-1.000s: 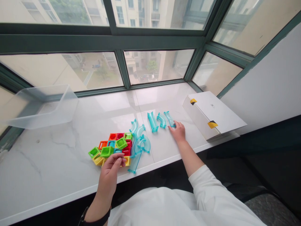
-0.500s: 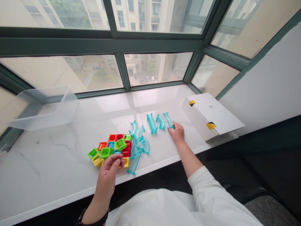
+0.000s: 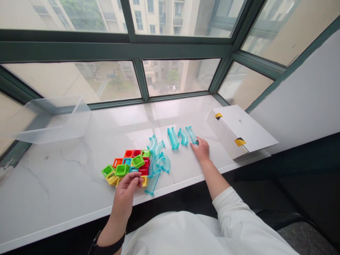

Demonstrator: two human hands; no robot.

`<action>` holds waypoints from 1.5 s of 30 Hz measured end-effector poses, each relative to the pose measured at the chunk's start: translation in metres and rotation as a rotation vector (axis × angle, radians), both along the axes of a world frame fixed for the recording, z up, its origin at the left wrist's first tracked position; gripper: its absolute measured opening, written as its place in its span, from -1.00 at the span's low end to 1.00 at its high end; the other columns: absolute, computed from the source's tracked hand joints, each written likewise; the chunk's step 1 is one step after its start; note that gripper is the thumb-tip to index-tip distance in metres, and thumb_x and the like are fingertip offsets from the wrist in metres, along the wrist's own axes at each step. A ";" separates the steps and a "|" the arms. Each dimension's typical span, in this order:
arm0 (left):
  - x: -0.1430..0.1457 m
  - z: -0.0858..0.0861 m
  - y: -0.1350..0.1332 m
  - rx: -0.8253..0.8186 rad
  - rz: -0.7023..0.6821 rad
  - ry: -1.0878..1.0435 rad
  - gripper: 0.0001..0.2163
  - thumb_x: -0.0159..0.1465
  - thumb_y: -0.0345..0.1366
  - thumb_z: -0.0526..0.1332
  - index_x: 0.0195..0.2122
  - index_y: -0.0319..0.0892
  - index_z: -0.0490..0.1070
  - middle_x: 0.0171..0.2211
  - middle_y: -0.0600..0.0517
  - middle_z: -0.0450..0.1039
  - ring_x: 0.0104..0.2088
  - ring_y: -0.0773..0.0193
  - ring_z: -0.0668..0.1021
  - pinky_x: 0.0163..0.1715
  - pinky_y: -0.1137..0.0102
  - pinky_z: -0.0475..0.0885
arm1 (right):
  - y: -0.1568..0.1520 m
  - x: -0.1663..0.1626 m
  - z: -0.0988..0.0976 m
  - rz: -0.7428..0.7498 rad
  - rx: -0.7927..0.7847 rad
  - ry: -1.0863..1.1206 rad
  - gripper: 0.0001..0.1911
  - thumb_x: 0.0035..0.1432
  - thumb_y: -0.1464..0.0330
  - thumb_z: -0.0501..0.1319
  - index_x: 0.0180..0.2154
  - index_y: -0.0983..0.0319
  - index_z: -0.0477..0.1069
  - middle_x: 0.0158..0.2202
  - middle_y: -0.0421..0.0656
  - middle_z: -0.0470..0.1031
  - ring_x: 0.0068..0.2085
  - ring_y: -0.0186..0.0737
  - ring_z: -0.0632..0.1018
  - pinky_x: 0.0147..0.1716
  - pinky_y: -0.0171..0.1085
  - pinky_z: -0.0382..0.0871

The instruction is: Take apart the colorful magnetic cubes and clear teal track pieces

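A cluster of coloured square blocks [image 3: 127, 165], green, red, orange and yellow, lies on the white marble sill [image 3: 66, 177]. My left hand [image 3: 127, 193] rests at the cluster's near edge, fingers curled onto a yellow block [image 3: 144, 181]. Clear turquoise track pieces lie to the right of the blocks: a curved pile [image 3: 159, 163] and three separate pieces [image 3: 182, 136] further right. My right hand [image 3: 202, 148] lies flat on the sill, fingertips touching the rightmost track piece [image 3: 191, 134].
A clear plastic tub [image 3: 53, 118] stands at the back left by the window. A white cardboard box [image 3: 239, 132] lies at the right end of the sill. The sill's front edge runs just under my forearms.
Nothing but a slight shift of the camera; both hands stay where they were.
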State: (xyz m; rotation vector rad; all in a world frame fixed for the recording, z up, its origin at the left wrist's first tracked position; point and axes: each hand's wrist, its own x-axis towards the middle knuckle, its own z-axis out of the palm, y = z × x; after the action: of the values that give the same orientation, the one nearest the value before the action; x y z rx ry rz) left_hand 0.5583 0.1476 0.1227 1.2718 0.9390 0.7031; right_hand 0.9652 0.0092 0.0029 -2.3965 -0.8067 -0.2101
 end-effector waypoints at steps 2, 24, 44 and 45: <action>0.000 0.002 0.000 0.002 0.001 -0.011 -0.71 0.23 -0.06 0.41 -0.15 -0.15 0.61 -0.36 -0.01 0.58 -0.36 0.23 0.56 -0.30 0.35 0.53 | 0.000 -0.001 0.001 0.001 0.006 0.002 -0.43 0.25 0.11 0.31 0.19 0.25 0.47 -0.02 0.06 0.59 0.01 0.11 0.50 0.09 0.00 0.35; -0.012 0.002 -0.009 0.222 -0.102 0.134 -0.65 0.34 0.08 0.32 -0.29 -0.13 0.60 -0.47 0.03 0.55 -0.39 0.19 0.59 -0.26 0.32 0.49 | -0.026 -0.147 0.011 0.084 0.367 0.285 -0.59 0.26 0.22 0.16 0.12 0.16 0.40 0.11 0.05 0.52 0.18 0.07 0.53 0.25 0.10 0.41; -0.036 -0.010 0.063 0.892 0.030 0.695 -0.38 0.26 -0.13 0.40 0.30 -0.12 0.25 0.18 -0.24 0.47 0.17 -0.23 0.49 0.20 -0.10 0.40 | -0.019 -0.153 0.019 0.181 0.243 0.224 -0.67 0.25 0.27 0.15 0.00 0.18 0.50 0.00 0.01 0.57 0.07 0.06 0.56 0.16 0.09 0.43; -0.033 -0.011 0.065 0.889 0.003 0.709 -0.38 0.27 -0.15 0.40 0.31 -0.12 0.25 0.19 -0.24 0.48 0.17 -0.23 0.50 0.19 -0.10 0.41 | -0.019 -0.153 0.018 0.182 0.241 0.222 -0.67 0.25 0.26 0.15 0.00 0.18 0.50 0.00 0.01 0.57 0.07 0.06 0.56 0.16 0.10 0.43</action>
State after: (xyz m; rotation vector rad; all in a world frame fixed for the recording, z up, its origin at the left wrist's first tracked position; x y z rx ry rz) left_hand 0.5250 0.2124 0.1114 2.4060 1.2390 0.7032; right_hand 0.8127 -0.0096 0.0208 -2.0643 -0.8378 0.0309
